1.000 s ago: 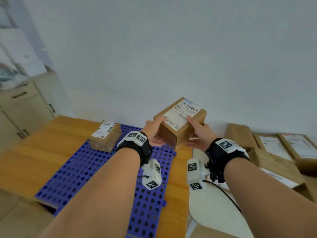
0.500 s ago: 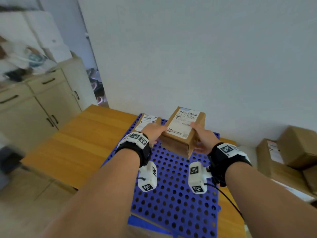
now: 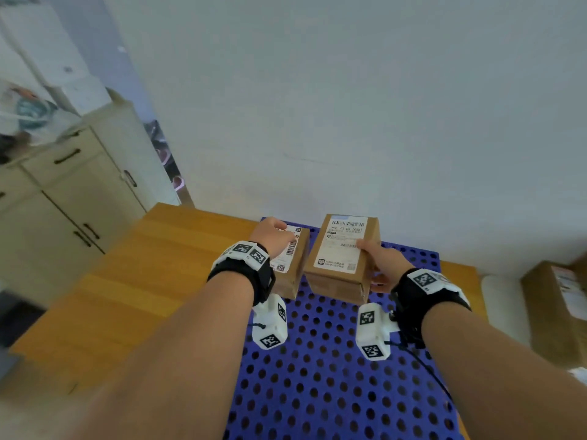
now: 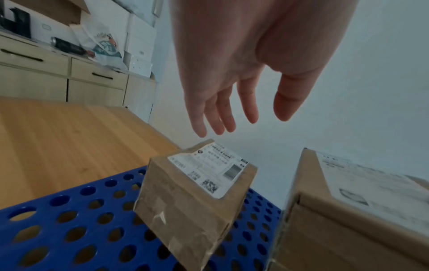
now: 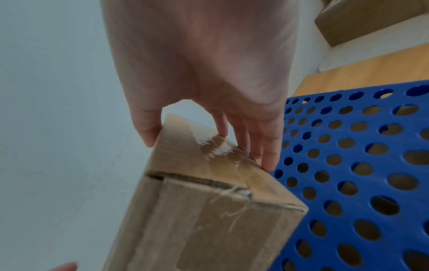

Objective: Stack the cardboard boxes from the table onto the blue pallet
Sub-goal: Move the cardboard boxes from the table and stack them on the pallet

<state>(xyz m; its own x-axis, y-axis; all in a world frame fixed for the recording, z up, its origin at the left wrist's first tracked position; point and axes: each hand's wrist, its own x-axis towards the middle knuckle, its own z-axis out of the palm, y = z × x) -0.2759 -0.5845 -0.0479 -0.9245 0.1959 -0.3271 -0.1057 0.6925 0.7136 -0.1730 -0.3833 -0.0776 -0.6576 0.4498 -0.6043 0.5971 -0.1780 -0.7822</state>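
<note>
both forearms are bare, without sleeves. each wrist wears a black strap band [image 3: 254, 277] topped by a white plate printed with black square markers [image 3: 246, 250]. a white camera block [image 3: 271, 325] hangs beneath each band; a thin black cable [image 3: 425, 366] trails from the right band [image 3: 422, 296].

Soft, even daylight fills all three views, bright but without a visible source; it perhaps comes from behind the camera wearer, since the wall [image 3: 349, 106] is lit flatly. Shadows are faint and diffuse. The head view bends strongly at its edges, and the cabinet [image 3: 63, 201] at left leans and smears with motion blur. In the wrist views the left hand [image 4: 243, 64] and right hand [image 5: 204, 64] loom close, soft and out of focus. Glare glints on the tape [image 5: 216, 146] of the held box [image 5: 197, 210], whose near edges are blurred. The blue pallet [image 5: 359, 165] holes stretch towards the frame corners.
</note>
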